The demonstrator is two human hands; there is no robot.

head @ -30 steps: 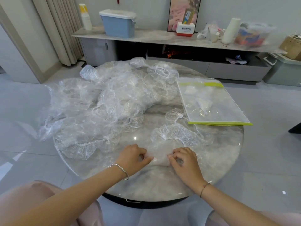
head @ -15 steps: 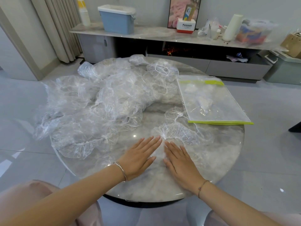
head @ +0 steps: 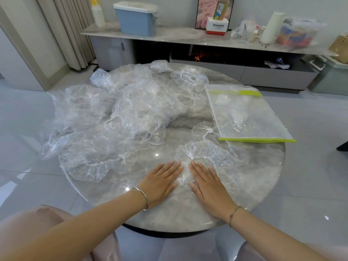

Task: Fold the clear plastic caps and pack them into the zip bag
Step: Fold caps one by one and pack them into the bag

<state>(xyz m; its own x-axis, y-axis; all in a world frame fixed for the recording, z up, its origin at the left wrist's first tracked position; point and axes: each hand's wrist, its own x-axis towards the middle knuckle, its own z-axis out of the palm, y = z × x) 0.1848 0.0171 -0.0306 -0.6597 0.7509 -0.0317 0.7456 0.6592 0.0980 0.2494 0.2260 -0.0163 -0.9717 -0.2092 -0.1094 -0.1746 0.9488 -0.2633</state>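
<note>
We find the person seated at a round marble worktop [head: 263,178], both forearms reaching in from the near edge.

Left hand [head: 160,182]: laid flat, palm down, fingers straight and close together. It grips nothing; the fingertips press on the thin film of one clear plastic cap [head: 211,159]. A metal bangle [head: 143,196] sits on the wrist.

Right hand [head: 209,187]: likewise flat and spread, palm down, with nothing closed in it. It lies on the same cap, just beside the left hand, with a narrow strip of crumpled film showing between them. A thin cord bracelet [head: 234,213] circles the wrist.

The cap under the hands lies on the near middle of the worktop. Its gathered elastic edge is bunched just beyond the fingertips and spreads away to the right.

A large loose heap of caps [head: 120,117] covers the left and far parts of the worktop, overhanging the left rim. One small cap [head: 202,129] lies apart from the heap, just beside the near left corner of the zip bag [head: 244,115].

The zip bag lies flat on the right side of the worktop, well apart from both hands. Its green closure strip is at the far end and a green edge at the near end. Some clear material shows inside; we cannot tell how much.

Beyond the worktop, a long low shelf [head: 178,36] carries a blue lidded bin [head: 136,19], a small boxed item [head: 217,26] and a white roll [head: 272,27].
</note>
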